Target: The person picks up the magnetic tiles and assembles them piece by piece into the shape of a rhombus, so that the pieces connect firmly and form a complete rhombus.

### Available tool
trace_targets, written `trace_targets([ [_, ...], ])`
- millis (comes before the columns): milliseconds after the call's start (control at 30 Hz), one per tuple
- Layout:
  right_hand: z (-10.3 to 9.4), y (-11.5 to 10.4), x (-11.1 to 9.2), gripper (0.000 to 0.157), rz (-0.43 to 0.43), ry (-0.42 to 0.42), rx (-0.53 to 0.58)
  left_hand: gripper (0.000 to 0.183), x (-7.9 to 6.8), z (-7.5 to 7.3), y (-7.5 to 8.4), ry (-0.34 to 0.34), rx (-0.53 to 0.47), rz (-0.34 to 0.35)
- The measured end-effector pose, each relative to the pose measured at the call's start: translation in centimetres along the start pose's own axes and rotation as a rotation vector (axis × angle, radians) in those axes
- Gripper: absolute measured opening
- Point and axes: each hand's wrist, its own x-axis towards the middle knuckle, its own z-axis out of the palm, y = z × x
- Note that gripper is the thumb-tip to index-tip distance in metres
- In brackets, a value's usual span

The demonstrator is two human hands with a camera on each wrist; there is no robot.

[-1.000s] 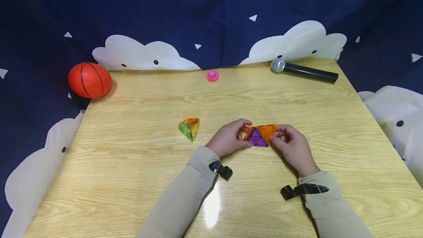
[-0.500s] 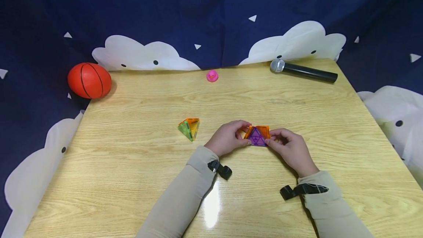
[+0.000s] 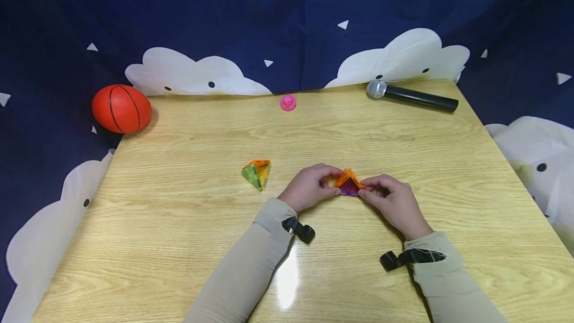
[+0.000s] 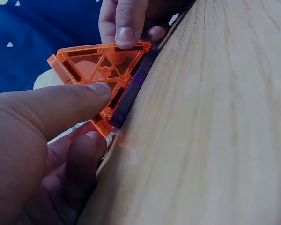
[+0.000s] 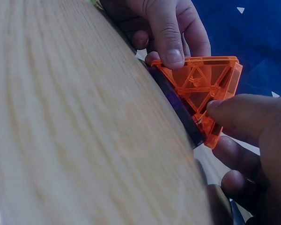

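Note:
In the head view a purple triangular magnetic tile [image 3: 349,192] lies flat on the table. Two orange triangular magnetic tiles, a left one [image 3: 343,178] and a right one [image 3: 356,178], rise from its sides and lean together at the top like a tent. My left hand [image 3: 311,187] pinches the left orange tile between thumb and fingers. On the other side, my right hand [image 3: 394,203] pinches the right orange tile. Both wrist views show the purple tile edge-on [image 4: 136,86] against the tabletop, with thumbs on the orange tiles' near faces. Fingers partly cover the tiles.
Left of my hands stands a small pyramid of green, orange and yellow tiles [image 3: 256,174]. Further back are a red ball [image 3: 121,109], a pink duck [image 3: 288,102] and a black microphone [image 3: 414,97]. A dark blue curtain [image 3: 287,19] hangs behind the wooden table [image 3: 188,223].
The right orange tile, earlier spread outward to the right, has swung up and inward against the left one. My right hand moved slightly left with it; my left hand stayed nearly still.

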Motion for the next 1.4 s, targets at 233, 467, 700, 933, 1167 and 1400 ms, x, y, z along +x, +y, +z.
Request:
trace_targets([
  [233,-0.3,0.0,0.1,0.043,-0.037,-0.024,-0.03,0.035,0.0,0.2,-0.1,0.02,-0.001,0.02],
  [467,-0.4,0.4,0.3,0.068,-0.118,-0.091,-0.036,0.022,-0.1,0.5,0.1,0.046,0.002,0.037],
  [700,-0.3,0.2,0.3,0.057,-0.121,-0.104,-0.028,0.021,-0.2,0.3,0.3,0.047,0.013,0.048],
  [933,-0.4,0.1,0.3,0.054,-0.101,-0.097,-0.026,0.014,-0.9,-2.5,0.4,0.278,0.035,0.21],
  [1167,-0.9,0.0,0.3,0.052,-0.076,-0.092,-0.02,0.009,-2.0,-6.8,0.5,0.645,-0.01,0.356],
  [1400,-0.5,0.5,0.4,0.051,-0.061,-0.1,0.018,0.008,-3.6,-9.5,0.7,0.731,0.016,0.384],
])
